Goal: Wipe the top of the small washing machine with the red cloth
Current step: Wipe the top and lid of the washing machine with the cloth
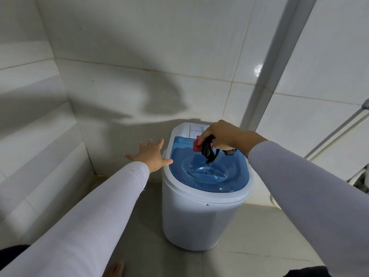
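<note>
White sleeves (83, 220) fill the foreground, and past them sits the washer (201, 212) on the floor in a tiled corner, blue lid (229, 180) shut. Left hand (148, 155) is spread flat, thumb touching the washer's left rim. Right hand (221, 136) hovers over the lid's back edge — grip closed around the red cloth (196, 145) plus some black straps (208, 151) dangling down.

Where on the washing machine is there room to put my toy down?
The near half of the blue lid is bare, up to the white rim. The far end is crowded: the right hand holds the red cloth there, and the left hand touches the left edge.
</note>
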`<state>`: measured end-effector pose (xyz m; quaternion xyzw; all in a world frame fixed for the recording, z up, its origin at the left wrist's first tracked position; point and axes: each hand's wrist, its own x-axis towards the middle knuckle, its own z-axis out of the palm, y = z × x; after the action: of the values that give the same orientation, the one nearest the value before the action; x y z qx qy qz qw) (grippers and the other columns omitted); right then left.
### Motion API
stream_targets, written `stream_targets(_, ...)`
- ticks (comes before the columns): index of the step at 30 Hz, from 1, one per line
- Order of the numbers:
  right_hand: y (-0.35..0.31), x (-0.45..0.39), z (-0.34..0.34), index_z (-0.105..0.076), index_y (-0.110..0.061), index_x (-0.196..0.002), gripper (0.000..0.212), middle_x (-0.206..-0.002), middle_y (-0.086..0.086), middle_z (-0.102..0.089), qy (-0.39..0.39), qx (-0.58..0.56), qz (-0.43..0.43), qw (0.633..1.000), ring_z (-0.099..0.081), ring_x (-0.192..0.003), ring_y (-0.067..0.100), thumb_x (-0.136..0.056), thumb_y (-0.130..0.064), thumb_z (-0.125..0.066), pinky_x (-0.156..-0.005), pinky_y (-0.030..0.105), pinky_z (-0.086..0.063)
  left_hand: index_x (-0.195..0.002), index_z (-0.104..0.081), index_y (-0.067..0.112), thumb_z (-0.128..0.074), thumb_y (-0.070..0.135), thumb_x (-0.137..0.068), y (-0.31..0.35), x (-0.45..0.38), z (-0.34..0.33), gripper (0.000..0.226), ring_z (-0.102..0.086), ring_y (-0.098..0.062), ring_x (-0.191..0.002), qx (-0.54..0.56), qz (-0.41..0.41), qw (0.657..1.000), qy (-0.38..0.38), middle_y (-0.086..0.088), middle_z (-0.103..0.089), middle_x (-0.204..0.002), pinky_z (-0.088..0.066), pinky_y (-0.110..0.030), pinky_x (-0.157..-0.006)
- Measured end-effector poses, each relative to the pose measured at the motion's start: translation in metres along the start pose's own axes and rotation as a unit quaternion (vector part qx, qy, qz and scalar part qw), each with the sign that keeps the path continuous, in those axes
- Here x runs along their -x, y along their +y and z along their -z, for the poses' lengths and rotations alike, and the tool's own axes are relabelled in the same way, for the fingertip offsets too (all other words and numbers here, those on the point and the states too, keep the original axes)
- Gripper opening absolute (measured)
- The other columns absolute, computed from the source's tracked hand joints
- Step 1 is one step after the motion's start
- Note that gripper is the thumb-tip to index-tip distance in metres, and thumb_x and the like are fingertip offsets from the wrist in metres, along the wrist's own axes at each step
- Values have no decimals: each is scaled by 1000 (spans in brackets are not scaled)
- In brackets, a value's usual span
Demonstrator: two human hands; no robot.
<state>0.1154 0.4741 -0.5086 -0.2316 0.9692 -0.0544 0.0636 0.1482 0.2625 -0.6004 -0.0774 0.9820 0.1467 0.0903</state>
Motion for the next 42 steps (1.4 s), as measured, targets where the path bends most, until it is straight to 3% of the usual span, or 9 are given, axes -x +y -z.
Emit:
stream_targets(6, -42, -20, -13, -67, -30, -112, 55, -126, 0, -61, -51, 70, 64, 994, -54, -114, 22, -81, 8, -42, -96, 35, -48, -152, 1, 37, -54, 61, -86, -3, -2, 1, 90, 4, -31, -151, 28, -8, 1000, -5, -2, 4, -164, -11, -75, -109)
stream_targets(15, -47, -29, -29, -66, -34, -114, 57, -126, 3, -60, -84, 104, 74, 988, -51, -117, 25, -81, 6, -43, -98, 40, -46, -153, -5, 34, -49, 57, -90, -16, -30, 15, 81, 0, -30, -151, 74, 3, 997, 21, 0, 0, -164, -15, -73, -109)
stream_targets(25, -41, -30, -35, -59, -39, -121, 61, -130, -3, -59, -104, 94, 81, 987, -48, -121, 23, -81, 5, -46, -100, 40, -44, -154, -7, 32, -55, 63, -84, 1, -63, 8, 90, 2, -30, -151, 103, -5, 995, 12, -1, -1, -164, -13, -73, -110)
stream_targets(31, -38, -30, -39, -57, -42, -123, 59, -134, -4, -56, -112, 119, 104, 981, -46, -124, 22, -83, 1, -49, -102, 40, -43, -154, -6, 30, -63, 69, -72, -11, -81, -3, 108, -1, -34, -150, 140, -9, 990, -1, -4, -7, -164, -18, -65, -114)
stream_targets(42, -29, -14, -31, -62, -34, -121, 63, -140, -13, -51, -109, 124, 127, 978, -45, -129, 15, -81, 10, -41, -106, 35, -40, -153, -11, 31, -60, 68, -76, -9, -78, -3, 98, -6, -32, -150, 111, -21, 993, 27, -1, -13, -163, -18, -70, -110)
